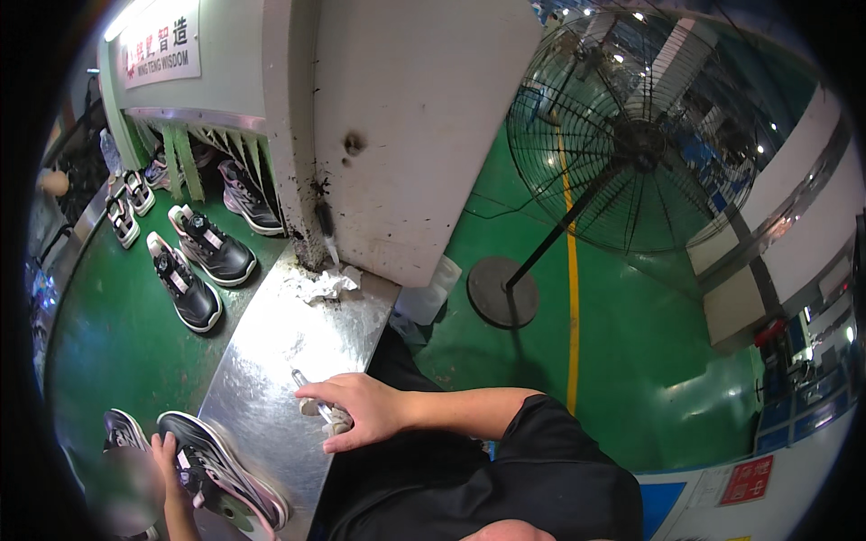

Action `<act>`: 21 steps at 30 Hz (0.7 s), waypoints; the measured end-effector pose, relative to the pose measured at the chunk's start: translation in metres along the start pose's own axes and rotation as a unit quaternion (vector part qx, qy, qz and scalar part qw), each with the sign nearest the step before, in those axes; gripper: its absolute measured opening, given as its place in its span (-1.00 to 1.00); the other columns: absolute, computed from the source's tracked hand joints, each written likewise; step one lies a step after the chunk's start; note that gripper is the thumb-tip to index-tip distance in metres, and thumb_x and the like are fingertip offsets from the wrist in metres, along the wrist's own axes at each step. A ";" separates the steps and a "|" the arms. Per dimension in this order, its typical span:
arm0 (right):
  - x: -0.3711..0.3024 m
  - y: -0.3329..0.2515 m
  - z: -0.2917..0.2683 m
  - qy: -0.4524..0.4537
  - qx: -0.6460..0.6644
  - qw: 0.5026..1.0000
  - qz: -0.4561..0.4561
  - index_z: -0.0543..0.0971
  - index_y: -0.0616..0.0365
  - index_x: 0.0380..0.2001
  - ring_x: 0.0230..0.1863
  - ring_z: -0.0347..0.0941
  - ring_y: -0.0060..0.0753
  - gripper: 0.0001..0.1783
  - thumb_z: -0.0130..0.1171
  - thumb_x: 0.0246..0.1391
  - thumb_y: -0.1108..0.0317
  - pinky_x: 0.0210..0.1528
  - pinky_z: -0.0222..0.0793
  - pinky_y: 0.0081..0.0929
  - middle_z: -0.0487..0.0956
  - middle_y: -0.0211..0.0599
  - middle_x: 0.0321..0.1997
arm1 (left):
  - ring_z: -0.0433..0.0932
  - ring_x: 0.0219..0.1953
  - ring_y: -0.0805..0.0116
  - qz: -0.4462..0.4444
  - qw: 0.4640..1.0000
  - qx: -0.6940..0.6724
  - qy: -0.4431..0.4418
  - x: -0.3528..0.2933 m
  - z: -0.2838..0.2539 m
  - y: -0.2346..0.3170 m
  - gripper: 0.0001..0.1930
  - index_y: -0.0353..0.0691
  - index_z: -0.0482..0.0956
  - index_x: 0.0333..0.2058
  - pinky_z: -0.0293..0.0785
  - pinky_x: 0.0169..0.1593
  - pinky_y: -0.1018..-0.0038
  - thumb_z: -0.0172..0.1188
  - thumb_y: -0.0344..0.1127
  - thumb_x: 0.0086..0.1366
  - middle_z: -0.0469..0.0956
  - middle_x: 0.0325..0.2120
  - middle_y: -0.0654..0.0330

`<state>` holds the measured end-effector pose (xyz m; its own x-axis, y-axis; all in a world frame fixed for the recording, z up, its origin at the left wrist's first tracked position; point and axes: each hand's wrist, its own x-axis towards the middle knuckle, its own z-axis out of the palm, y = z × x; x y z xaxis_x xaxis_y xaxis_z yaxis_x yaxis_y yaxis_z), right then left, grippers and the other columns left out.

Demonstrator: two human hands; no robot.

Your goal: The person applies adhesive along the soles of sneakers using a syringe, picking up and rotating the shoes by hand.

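Note:
In my right hand (365, 410) is a slim, silvery stick-shaped tool (299, 377), its thin end pointing up and left over the metal ledge. Greyish lumps (338, 422) sit at my fingers; whether they are coverings or a held lump I cannot tell. At the lower left, my left hand (168, 455) has its fingers against a black sneaker (212, 451) with a pale pink-and-white sole, which lies tilted on the green belt. Another sneaker (124, 428) is just left of it. A blurred patch hides part of that area.
Several sneakers, including a black one (185, 287), stand on the green belt (99, 325) before a machine opening with green strips (180, 162). Crumpled white paper (329, 285) lies on the metal ledge (280, 361) beside a post. A large fan (636, 144) stands on the floor at right.

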<state>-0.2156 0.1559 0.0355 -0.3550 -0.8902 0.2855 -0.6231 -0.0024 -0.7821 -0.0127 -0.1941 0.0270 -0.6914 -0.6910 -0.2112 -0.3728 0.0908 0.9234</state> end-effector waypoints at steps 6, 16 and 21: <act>0.011 -0.018 -0.006 -0.026 0.070 0.997 -0.022 0.28 0.20 0.07 -0.09 0.38 -0.21 -0.14 0.30 -0.21 -0.11 -0.05 0.29 -0.36 0.42 -0.15 -0.07 | 0.50 -0.11 0.24 0.075 0.900 -0.429 -0.028 -0.038 0.031 0.027 -0.53 -0.32 0.25 0.10 0.42 0.02 0.37 -0.05 -0.18 0.29 0.45 -0.09 0.02; 0.048 -0.036 0.001 -0.108 0.510 0.853 0.004 0.18 0.24 0.14 -0.02 0.34 -0.31 0.11 0.31 -0.30 -0.34 0.03 0.22 -0.36 0.35 -0.18 0.00 | 0.52 -0.10 0.08 0.051 0.832 -0.549 -0.064 -0.071 0.051 0.026 -0.37 -0.24 0.28 0.08 0.50 -0.01 0.20 0.18 -0.36 -0.05 0.50 -0.13 0.00; 0.076 -0.059 0.022 -0.145 0.643 0.745 -0.101 0.26 0.27 0.00 -0.28 0.34 -0.29 0.11 0.19 -0.37 -0.51 -0.21 0.21 -0.46 0.42 -0.03 -0.28 | 0.47 -0.10 0.33 0.153 0.831 -0.526 -0.094 -0.081 0.045 0.007 -0.39 -0.20 0.29 0.00 0.42 -0.01 0.38 0.34 -0.43 -0.07 0.43 -0.15 0.16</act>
<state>-0.1903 0.0782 0.0913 -0.0631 -0.8727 0.4841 0.6067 -0.4187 -0.6757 0.0122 -0.1051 0.0362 -0.7761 -0.6170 0.1304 0.5173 -0.5046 0.6912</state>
